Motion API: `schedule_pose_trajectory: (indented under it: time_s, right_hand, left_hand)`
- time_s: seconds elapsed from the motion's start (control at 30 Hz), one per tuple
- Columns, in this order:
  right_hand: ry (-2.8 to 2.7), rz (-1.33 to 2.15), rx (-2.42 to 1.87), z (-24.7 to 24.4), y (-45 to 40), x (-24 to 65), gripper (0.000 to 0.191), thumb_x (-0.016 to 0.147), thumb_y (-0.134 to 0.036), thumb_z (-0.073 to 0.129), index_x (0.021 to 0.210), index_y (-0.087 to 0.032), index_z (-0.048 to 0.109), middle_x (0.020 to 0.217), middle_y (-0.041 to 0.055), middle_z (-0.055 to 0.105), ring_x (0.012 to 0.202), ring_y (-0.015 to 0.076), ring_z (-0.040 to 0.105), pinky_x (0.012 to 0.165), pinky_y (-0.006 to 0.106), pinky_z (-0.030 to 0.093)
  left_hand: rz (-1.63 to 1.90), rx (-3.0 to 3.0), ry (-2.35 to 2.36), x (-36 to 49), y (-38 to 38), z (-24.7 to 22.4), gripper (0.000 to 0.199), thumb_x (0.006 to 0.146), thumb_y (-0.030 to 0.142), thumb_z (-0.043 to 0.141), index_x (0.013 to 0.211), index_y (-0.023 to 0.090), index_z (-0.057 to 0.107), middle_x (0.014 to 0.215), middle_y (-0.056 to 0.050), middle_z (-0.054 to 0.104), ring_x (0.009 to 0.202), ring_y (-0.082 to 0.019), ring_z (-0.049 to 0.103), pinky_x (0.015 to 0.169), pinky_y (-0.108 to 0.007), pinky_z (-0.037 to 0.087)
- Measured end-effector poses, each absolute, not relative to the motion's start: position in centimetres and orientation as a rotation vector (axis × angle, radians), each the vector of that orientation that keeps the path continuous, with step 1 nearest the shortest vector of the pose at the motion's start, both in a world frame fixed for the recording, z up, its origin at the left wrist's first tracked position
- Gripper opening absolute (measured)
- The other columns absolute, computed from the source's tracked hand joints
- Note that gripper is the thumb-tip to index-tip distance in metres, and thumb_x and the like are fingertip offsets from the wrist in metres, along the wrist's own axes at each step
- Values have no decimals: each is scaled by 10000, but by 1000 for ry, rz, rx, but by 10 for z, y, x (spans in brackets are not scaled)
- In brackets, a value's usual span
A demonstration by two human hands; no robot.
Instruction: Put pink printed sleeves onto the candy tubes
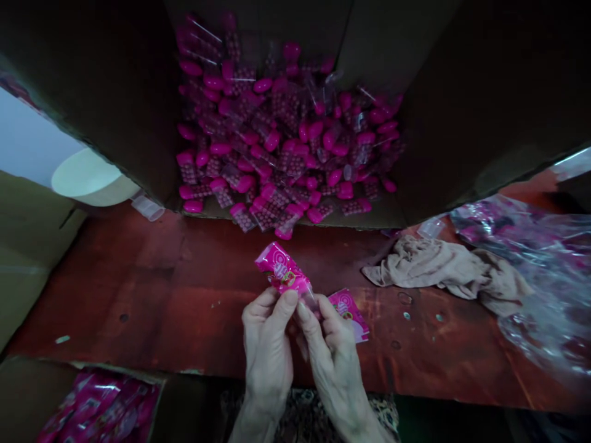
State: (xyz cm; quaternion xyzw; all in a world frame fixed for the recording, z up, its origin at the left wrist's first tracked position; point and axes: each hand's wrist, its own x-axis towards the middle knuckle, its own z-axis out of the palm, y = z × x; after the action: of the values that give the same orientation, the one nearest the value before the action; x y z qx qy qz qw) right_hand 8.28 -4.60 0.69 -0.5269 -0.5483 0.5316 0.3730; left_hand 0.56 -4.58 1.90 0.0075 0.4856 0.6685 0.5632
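Currently, both hands work at one pink printed sachet, held above the surface. The left hand and right hand meet at its lower corner, the fingers of each pinching it closely. A second pink sachet lies on the red surface, just beside the right hand. Ahead, an open cardboard box holds a heap of pink-capped clear packets. A crumpled beige cloth lies to the right.
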Motion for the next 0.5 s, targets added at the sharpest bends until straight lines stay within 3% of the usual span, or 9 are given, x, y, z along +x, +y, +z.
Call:
schedule_pose_trajectory:
  time_s: [0.2, 0.3, 0.5]
  right_hand:
    - [-1489, 1426, -1359, 12, -44, 86, 221, 911, -342, 447, 799, -187, 558, 625, -25, 569, 529, 96, 514, 500, 194, 406]
    - [-1617, 1376, -1393, 15, -47, 85, 245, 904, -363, 440, 866, -181, 600, 691, 14, 623, 576, 126, 558, 527, 221, 440]
    - [-1698, 1188, -1426, 15, -54, 85, 310, 896, -347, 440, 1075, -176, 627, 794, 77, 697, 667, 189, 643, 574, 279, 510]
  left_hand:
    - [1500, 128, 1115, -4, -44, 18, 169, 722, 297, 692, 788, 147, 732, 736, -79, 728, 655, -146, 651, 538, -196, 472]
    - [1540, 229, 1105, -9, -46, 22, 205, 758, 332, 649, 799, 151, 737, 840, -97, 728, 808, -193, 658, 635, -240, 505]
    - [1457, 334, 1009, -6, -49, 23, 194, 806, 261, 578, 738, 166, 732, 861, -104, 721, 1063, -269, 573, 770, -320, 497]
